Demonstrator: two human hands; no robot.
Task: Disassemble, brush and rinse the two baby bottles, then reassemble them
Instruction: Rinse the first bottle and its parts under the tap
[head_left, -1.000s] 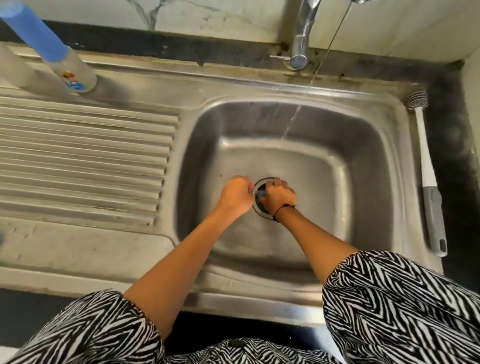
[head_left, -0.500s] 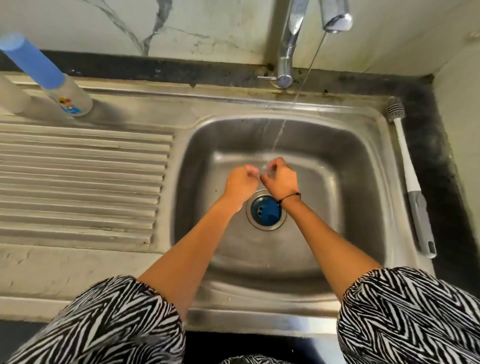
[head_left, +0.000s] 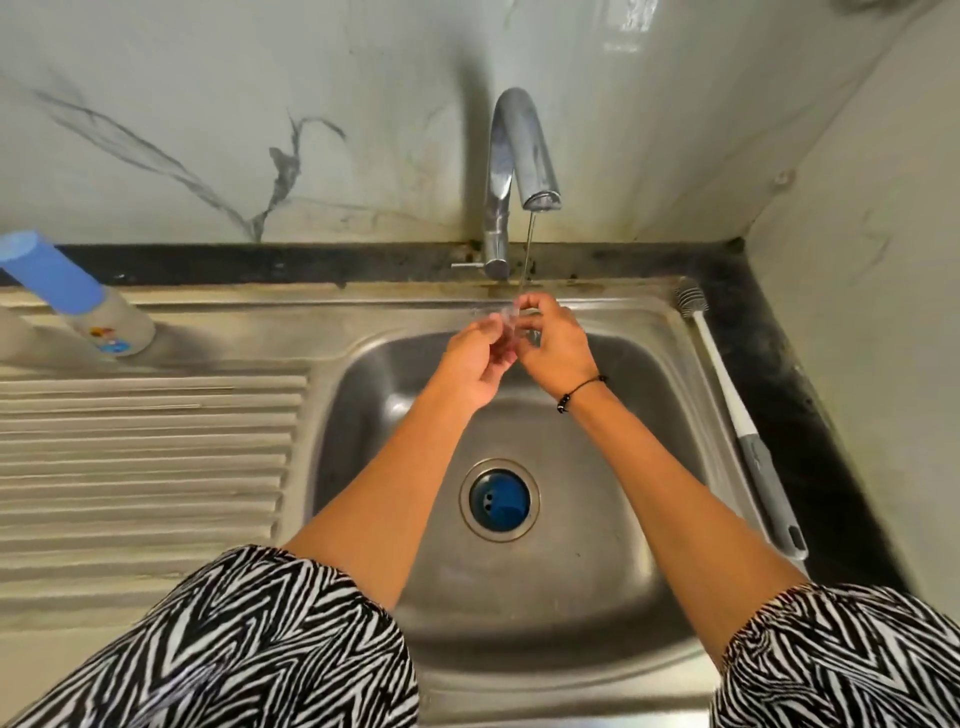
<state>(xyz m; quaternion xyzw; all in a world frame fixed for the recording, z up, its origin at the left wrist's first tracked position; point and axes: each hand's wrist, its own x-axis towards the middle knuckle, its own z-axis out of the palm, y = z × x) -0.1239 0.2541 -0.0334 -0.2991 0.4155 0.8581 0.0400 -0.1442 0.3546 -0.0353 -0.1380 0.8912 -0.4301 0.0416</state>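
Baby bottle (head_left: 106, 318), cylindrical, pale body under a tall blue cap, stands on the ribbed steel drainboard (head_left: 145, 447), well apart from the basin. Curved chrome tap (head_left: 519, 156) runs a thin stream. Left hand (head_left: 475, 364) and right hand (head_left: 553, 345) pinch 1 small clear part (head_left: 511, 325) together beneath it.

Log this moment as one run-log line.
step: rinse | left hand and right hand: pinch small clear part under tap stream | bottle brush: on sink rim
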